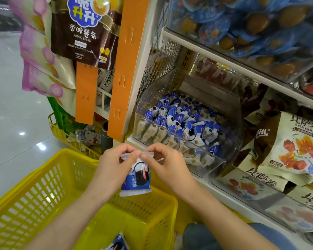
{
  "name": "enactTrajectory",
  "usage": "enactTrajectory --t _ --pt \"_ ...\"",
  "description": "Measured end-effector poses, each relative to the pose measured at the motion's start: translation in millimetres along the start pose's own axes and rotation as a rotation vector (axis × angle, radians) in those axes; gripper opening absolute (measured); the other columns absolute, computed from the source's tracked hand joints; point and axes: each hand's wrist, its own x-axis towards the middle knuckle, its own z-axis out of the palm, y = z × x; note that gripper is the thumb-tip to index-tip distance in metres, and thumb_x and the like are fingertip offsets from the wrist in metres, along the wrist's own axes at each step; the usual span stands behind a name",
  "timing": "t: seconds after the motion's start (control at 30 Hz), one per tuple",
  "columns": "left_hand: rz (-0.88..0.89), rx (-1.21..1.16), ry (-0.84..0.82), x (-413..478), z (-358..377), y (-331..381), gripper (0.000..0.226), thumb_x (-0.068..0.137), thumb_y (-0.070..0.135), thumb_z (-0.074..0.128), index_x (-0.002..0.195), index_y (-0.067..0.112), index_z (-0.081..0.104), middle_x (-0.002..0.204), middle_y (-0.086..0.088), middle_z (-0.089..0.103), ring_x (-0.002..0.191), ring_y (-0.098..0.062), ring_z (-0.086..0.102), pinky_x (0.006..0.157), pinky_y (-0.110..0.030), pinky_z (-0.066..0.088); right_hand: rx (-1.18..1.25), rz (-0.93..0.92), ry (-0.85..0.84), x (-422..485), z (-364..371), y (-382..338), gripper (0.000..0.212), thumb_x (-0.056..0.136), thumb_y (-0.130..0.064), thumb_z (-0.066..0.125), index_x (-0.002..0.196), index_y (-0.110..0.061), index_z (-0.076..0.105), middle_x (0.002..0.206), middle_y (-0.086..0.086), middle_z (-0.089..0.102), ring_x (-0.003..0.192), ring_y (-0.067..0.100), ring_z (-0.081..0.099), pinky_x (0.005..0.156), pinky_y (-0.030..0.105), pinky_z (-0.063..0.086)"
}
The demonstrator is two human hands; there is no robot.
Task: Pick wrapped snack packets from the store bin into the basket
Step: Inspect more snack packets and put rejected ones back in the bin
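Note:
A blue-and-white wrapped snack packet point(136, 177) hangs upright above the far rim of the yellow basket point(43, 192). My left hand point(114, 163) pinches its top seam at the left, and my right hand point(165, 163) pinches the same seam at the right. Another packet of the same kind point(118, 242) lies on the basket's floor. Just behind my hands stands the clear plastic store bin point(222, 165), holding several of these packets point(179, 120).
Bags of potato sticks point(85, 29) hang on an orange strip at upper left. Brown and cream snack bags point(287, 145) fill the bin to the right. A second yellow basket point(67, 138) with goods stands behind. A shelf above holds blue-lidded cups point(251, 24). A denim-clad knee point(202, 237) shows at the bottom.

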Motion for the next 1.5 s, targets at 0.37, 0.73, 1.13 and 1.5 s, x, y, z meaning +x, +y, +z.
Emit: enactTrajectory --t 0.37,0.73,1.13,1.5 --pt "-0.139 -0.002 0.079 3 1 -1 0.006 0.09 0.022 0.058 0.085 0.021 0.054 0.078 0.004 0.06 0.076 -0.011 0.059 0.072 -0.029 0.05 -0.232 -0.149 0.18 -3 -1 -1 0.006 0.09 -0.023 0.059 0.086 -0.02 0.061 0.082 -0.009 0.059 0.075 0.003 0.055 0.066 0.02 0.048" --pt "-0.5 -0.566 -0.034 5 -8 7 0.022 0.091 0.022 0.056 0.105 0.009 0.066 0.088 -0.005 0.074 0.074 -0.012 0.07 0.061 -0.022 0.053 -0.361 -0.432 -0.018 -10 6 -1 0.009 0.085 -0.016 0.063 0.09 -0.009 0.065 0.101 0.004 0.06 0.098 0.011 0.051 0.082 0.022 0.042" --pt "-0.277 -0.333 -0.065 2 -4 12 0.031 0.088 0.009 0.058 0.113 0.027 0.058 0.101 0.008 0.069 0.094 -0.005 0.065 0.081 -0.024 0.052 0.557 0.409 0.005 2 8 -2 0.018 0.097 -0.02 0.044 0.108 -0.009 0.054 0.103 0.009 0.065 0.08 0.012 0.064 0.062 0.02 0.055" --pt "0.188 0.271 0.065 -8 5 -5 0.026 0.081 0.027 0.067 0.102 0.029 0.051 0.101 0.021 0.049 0.1 0.011 0.047 0.074 0.001 0.036 0.273 0.226 0.067 -7 14 0 0.008 0.092 -0.023 0.054 0.088 -0.026 0.048 0.089 0.0 0.065 0.076 0.018 0.067 0.06 0.035 0.058"
